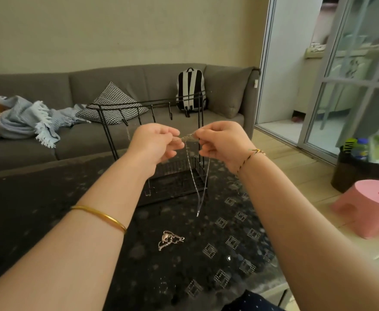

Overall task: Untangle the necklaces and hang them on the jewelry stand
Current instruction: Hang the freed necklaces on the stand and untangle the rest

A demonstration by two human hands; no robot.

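A thin silver necklace [198,187] hangs in a long loop between my two raised hands. My left hand [156,143] pinches one end of the chain and my right hand [223,142] pinches the other, a short stretch taut between them. Behind them stands the black wire jewelry stand [107,135] with a row of hooks along its top bar and a mesh base. A fine chain hangs from a left hook. On the dark table lies a small tangled pile of silver necklaces [170,239] with a pendant.
The dark patterned glass table [49,198] fills the foreground. A grey sofa [83,86] behind it holds a blanket, cushions and a striped backpack [191,89]. A pink stool [370,206] and a dark bin stand on the floor at the right.
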